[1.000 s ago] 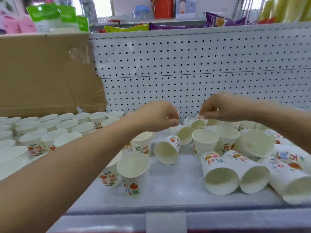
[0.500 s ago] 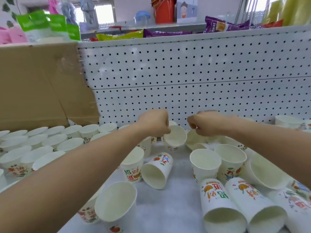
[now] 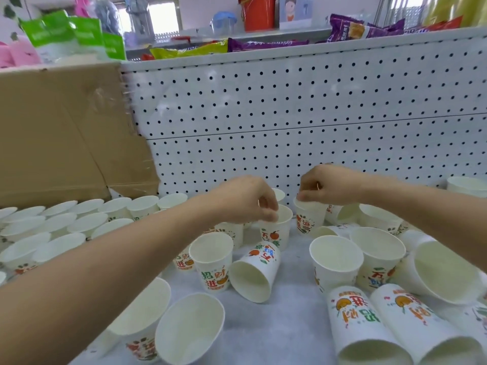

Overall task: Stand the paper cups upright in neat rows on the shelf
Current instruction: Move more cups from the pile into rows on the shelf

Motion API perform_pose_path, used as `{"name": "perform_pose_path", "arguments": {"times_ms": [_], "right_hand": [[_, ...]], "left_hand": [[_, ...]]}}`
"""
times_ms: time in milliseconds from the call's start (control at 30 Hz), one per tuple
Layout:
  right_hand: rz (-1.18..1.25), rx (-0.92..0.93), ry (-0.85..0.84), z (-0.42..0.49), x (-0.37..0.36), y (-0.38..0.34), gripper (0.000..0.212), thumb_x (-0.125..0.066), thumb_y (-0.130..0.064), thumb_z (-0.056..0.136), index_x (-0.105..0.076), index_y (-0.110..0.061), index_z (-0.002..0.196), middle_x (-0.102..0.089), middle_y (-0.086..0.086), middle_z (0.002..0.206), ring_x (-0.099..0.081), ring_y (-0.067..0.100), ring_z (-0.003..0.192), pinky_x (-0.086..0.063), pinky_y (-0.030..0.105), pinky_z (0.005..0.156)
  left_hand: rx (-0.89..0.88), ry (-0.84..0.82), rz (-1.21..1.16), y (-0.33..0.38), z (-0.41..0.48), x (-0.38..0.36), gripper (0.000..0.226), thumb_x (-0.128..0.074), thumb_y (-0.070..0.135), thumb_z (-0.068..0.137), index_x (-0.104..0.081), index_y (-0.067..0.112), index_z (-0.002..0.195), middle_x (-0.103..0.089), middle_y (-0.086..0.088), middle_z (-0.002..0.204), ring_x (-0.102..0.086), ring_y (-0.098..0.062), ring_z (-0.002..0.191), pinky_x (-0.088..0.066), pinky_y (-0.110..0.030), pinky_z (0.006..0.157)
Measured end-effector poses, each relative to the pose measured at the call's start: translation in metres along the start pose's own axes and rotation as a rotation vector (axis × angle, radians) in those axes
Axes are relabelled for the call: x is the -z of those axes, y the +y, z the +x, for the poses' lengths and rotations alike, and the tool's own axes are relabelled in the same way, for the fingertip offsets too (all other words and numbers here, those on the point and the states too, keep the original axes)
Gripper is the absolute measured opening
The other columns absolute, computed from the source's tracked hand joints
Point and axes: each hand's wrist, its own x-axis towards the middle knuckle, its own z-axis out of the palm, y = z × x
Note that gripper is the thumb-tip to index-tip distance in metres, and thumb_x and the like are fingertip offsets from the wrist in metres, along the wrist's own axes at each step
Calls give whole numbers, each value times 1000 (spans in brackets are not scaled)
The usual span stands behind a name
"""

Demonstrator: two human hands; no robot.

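Note:
White paper cups with red, orange and green print cover the white shelf. My left hand pinches the rim of an upright cup near the back. My right hand pinches the rim of another upright cup just to its right. Neat rows of upright cups fill the left side. A cup lies on its side in the middle, and two more lie at the lower right among loose upright ones.
A white pegboard wall closes off the back of the shelf. A brown cardboard sheet leans at the back left behind the rows. Snack bags and a red bucket sit above.
Both hands have turned their cups from tilted to upright and lowered them near the back of the shelf. The view has moved closer and lower.

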Motion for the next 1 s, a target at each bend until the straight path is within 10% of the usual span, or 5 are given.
{"name": "perform_pose_path", "arguments": {"times_ms": [233,467,633,1000], "right_hand": [[-176,86,-65,-8,-6,-15,8,-66,-34,84,-59,-33,80,-59,-11,82,-53,10,75,-38,25,58],[29,164,9,-66,22,-26,17,-61,-45,84,-70,-31,86,-65,-13,79,-60,9,75,-53,32,69],[54,141,-147,-109,26,-53,44,-55,-74,68,-68,-33,74,-66,-12,72,-61,7,68,-53,34,64],[-205,159,-29,-122,11,-64,13,-58,-35,84,-61,-26,76,-62,-10,75,-54,5,69,-48,28,59]], "left_hand": [[-50,-36,202,14,8,-14,21,-69,36,84,-73,29,103,-71,14,95,-61,-5,81,-34,-18,65],[-96,96,-187,10,-44,14,17,-74,38,80,-72,32,96,-69,20,86,-60,7,83,-47,-11,74],[-195,-46,296,14,-75,-1,37,-75,52,70,-66,38,103,-64,24,95,-53,5,87,-31,-22,82],[-99,100,196,35,-49,3,12,-68,36,83,-76,29,91,-68,16,78,-60,-4,72,-47,-21,57]]}}
